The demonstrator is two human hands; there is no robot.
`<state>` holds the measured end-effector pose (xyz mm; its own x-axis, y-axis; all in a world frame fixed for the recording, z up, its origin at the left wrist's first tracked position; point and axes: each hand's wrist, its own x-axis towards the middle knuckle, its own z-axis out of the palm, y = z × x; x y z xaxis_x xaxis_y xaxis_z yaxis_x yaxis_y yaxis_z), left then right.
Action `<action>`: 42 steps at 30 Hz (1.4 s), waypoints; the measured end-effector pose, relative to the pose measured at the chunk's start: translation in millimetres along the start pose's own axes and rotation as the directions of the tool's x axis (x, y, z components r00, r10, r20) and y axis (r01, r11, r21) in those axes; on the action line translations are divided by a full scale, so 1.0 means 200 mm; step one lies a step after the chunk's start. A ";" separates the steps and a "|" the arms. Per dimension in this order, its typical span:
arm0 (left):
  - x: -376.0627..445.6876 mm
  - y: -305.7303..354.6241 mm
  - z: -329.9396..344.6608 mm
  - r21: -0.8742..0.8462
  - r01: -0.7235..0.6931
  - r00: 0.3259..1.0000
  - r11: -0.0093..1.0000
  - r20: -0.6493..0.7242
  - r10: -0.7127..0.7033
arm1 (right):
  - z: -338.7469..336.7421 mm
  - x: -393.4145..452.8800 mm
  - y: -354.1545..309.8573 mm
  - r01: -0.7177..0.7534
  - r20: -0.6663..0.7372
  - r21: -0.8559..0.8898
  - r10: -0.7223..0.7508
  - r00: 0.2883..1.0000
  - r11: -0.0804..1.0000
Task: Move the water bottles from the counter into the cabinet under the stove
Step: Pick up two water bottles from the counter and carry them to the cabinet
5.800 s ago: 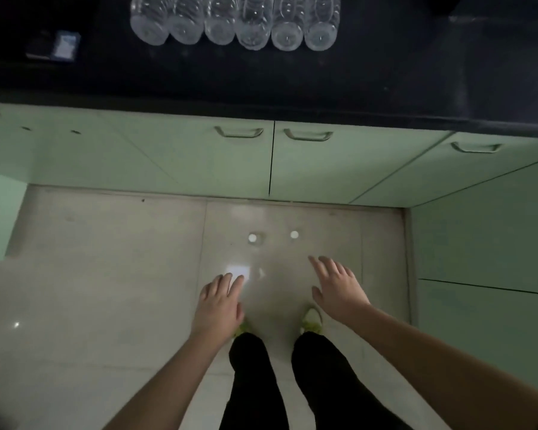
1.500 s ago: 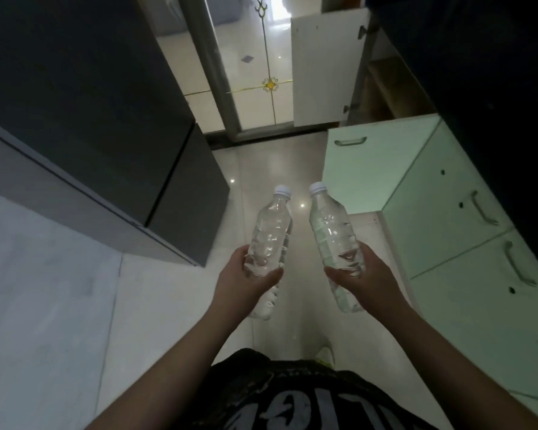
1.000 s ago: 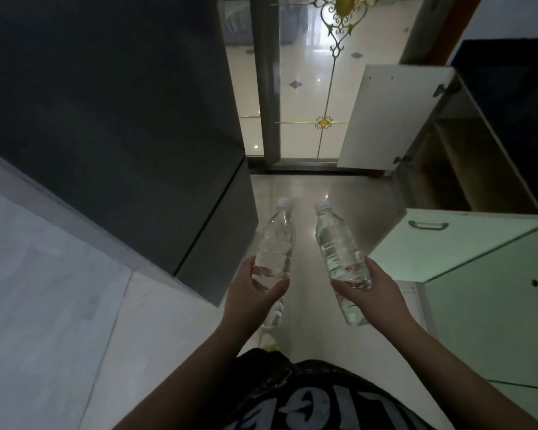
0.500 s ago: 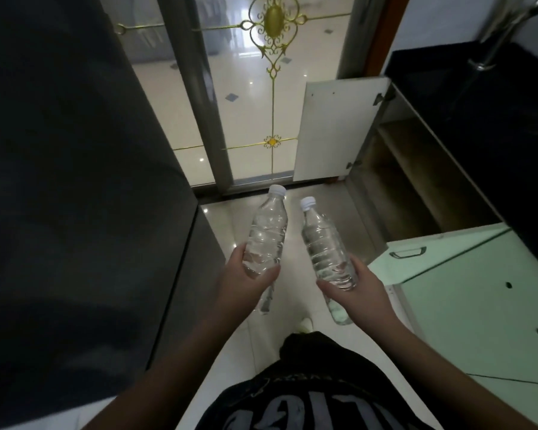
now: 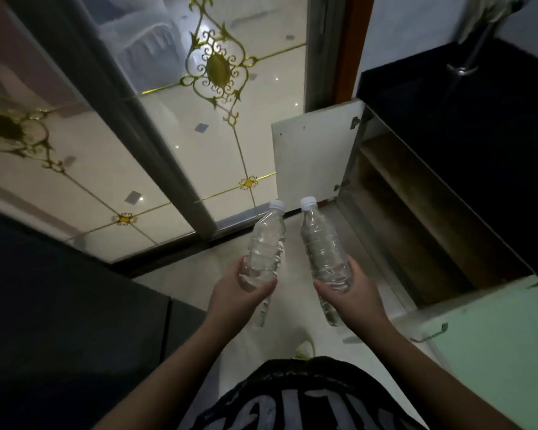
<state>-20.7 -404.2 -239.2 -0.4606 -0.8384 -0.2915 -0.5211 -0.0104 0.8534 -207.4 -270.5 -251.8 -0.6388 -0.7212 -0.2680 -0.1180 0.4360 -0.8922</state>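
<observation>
I hold two clear water bottles with white caps out in front of me, caps pointing away. My left hand [image 5: 241, 294] grips the left bottle [image 5: 266, 243] round its lower half. The right bottle [image 5: 322, 243] is gripped the same way by my right hand [image 5: 353, 294]. Ahead on the right, an open cabinet [image 5: 416, 218] under the black counter [image 5: 466, 125] shows a bare wooden shelf and floor. Its white door [image 5: 311, 156] stands swung open just beyond the bottles.
A glass sliding door [image 5: 180, 125] with gold ornament spans the far side. A dark tall appliance [image 5: 59, 321] stands on the left. Pale green cabinet fronts [image 5: 494, 342] with handles line the right. A tap [image 5: 475, 41] rises above the counter. Light floor tile lies between.
I have walked closer to the open cabinet with both bottles; it now looms larger on the right. Both hands keep the same grip.
</observation>
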 end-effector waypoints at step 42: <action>2.24 0.74 0.73 0.130 -0.012 0.396 0.991 0.911 -0.115 | 0.01 1.24 -0.11 -0.341 -0.591 0.442 0.555 0.585 0.830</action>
<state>-409.4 -700.9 -306.0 -0.7772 0.1657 -0.6071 -0.6046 0.0711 0.7934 -362.1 -460.5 -299.1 -0.8886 0.1385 -0.4373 0.4560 0.3692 -0.8098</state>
